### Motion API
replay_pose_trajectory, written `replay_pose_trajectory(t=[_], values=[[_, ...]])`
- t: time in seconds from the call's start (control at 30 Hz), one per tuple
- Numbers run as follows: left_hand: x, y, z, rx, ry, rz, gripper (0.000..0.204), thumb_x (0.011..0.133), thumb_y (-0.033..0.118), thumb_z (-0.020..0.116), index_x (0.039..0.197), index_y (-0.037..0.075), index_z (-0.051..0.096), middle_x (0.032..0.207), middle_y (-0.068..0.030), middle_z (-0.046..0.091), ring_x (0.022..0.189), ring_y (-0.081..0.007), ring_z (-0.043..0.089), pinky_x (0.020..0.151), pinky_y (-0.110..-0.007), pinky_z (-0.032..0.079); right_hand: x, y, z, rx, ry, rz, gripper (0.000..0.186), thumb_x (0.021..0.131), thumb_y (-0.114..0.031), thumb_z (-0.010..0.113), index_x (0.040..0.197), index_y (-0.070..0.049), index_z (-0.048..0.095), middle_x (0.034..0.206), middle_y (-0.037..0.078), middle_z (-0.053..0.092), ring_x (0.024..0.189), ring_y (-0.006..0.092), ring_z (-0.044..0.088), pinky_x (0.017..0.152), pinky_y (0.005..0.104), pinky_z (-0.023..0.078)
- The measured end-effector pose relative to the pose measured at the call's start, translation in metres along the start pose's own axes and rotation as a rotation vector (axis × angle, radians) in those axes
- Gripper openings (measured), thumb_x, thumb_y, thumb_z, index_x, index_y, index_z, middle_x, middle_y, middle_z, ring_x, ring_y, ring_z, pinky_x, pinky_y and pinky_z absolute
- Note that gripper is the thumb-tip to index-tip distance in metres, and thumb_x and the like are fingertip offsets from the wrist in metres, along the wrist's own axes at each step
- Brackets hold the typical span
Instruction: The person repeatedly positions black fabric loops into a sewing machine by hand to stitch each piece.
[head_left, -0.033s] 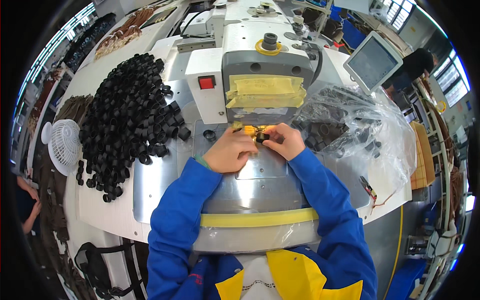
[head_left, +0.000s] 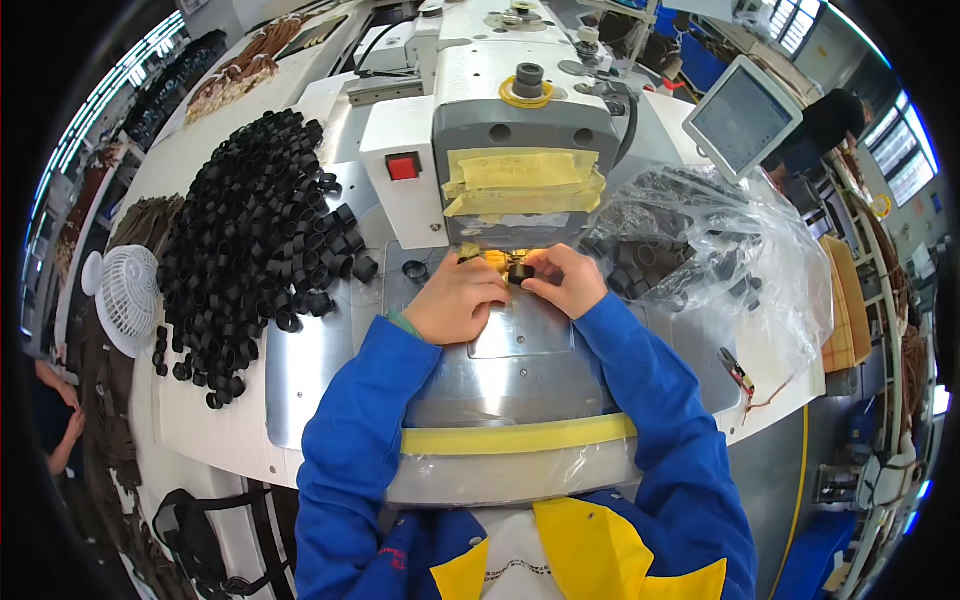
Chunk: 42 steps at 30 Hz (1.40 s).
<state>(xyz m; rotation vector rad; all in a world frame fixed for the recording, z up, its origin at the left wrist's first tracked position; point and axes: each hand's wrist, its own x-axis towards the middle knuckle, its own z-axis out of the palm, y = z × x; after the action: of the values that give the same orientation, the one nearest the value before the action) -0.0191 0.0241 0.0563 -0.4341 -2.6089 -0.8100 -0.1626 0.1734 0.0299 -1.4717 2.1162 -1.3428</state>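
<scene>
My right hand point(head_left: 567, 282) pinches a small black band loop point(head_left: 520, 273) between thumb and fingers, just under the head of a sewing machine point(head_left: 525, 135). Its open ring shape shows at the fingertips. To the left of it, my left hand point(head_left: 457, 300) is closed, fingers curled by the lit yellow area below the machine head; whatever its fingertips hold is hidden. Both hands rest low over the shiny metal work plate point(head_left: 470, 385). A single black loop point(head_left: 414, 270) lies on the plate beside my left hand.
A big heap of black loops point(head_left: 250, 215) covers the table's left side, next to a white fan point(head_left: 130, 295). On the right lie a clear plastic bag point(head_left: 745, 270) with dark pieces under it and thread snips point(head_left: 737, 370). A screen point(head_left: 743, 118) stands behind; another person point(head_left: 825, 130) is beyond.
The black loop in my right fingers has turned slightly, so its ring opening shows more. My hands stay in nearly the same place; the view has shifted a little.
</scene>
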Motion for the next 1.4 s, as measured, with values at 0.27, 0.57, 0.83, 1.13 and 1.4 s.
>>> replay_pose_trajectory(t=[0.27, 0.57, 0.83, 1.13, 1.4], values=[[0.003, -0.035, 0.015, -0.143, 0.044, -0.165, 0.021, 0.060, -0.004, 0.048, 0.073, 0.006, 0.061, 0.078, -0.0042, 0.059, 0.075, -0.0254, 0.055, 0.073, -0.034, 0.042, 0.003, 0.007, 0.001, -0.147, 0.008, -0.247, 0.024, 0.067, -0.011, 0.069, 0.090, -0.011, 0.061, 0.079, 0.006, 0.054, 0.076, 0.0214, 0.054, 0.068, 0.0306, 0.046], [0.000, -0.031, 0.013, -0.335, 0.167, -0.706, 0.010, 0.067, 0.003, 0.061, 0.075, -0.002, 0.062, 0.065, -0.0035, 0.057, 0.059, -0.0126, 0.051, 0.061, -0.024, 0.043, 0.000, 0.009, 0.002, -0.399, 0.014, -0.368, 0.016, 0.067, -0.017, 0.068, 0.083, -0.016, 0.066, 0.079, 0.002, 0.049, 0.079, 0.0211, 0.048, 0.066, 0.0317, 0.043], [0.015, -0.031, 0.041, -0.321, 0.299, -0.808, 0.022, 0.067, 0.013, 0.071, 0.083, -0.001, 0.065, 0.073, -0.0032, 0.063, 0.065, -0.0064, 0.055, 0.062, -0.019, 0.045, 0.009, 0.007, 0.003, -0.286, 0.037, -0.169, 0.017, 0.066, -0.016, 0.069, 0.082, -0.011, 0.065, 0.075, 0.005, 0.051, 0.074, 0.0221, 0.051, 0.063, 0.0312, 0.043], [0.015, -0.039, 0.046, -0.314, 0.301, -0.819, 0.020, 0.068, 0.015, 0.071, 0.082, 0.002, 0.066, 0.072, -0.0016, 0.062, 0.064, -0.0054, 0.053, 0.060, -0.018, 0.043, 0.014, 0.005, 0.004, -0.118, 0.102, 0.095, 0.020, 0.062, -0.014, 0.070, 0.074, -0.002, 0.061, 0.071, 0.010, 0.057, 0.064, 0.0223, 0.058, 0.060, 0.0295, 0.047], [0.015, -0.041, 0.046, -0.320, 0.302, -0.854, 0.021, 0.067, 0.017, 0.072, 0.082, 0.003, 0.067, 0.071, -0.0007, 0.062, 0.060, -0.0043, 0.051, 0.056, -0.018, 0.042, 0.013, 0.006, 0.003, -0.126, 0.106, 0.048, 0.019, 0.061, -0.014, 0.070, 0.072, -0.002, 0.061, 0.070, 0.010, 0.056, 0.063, 0.0219, 0.057, 0.058, 0.0290, 0.046]])
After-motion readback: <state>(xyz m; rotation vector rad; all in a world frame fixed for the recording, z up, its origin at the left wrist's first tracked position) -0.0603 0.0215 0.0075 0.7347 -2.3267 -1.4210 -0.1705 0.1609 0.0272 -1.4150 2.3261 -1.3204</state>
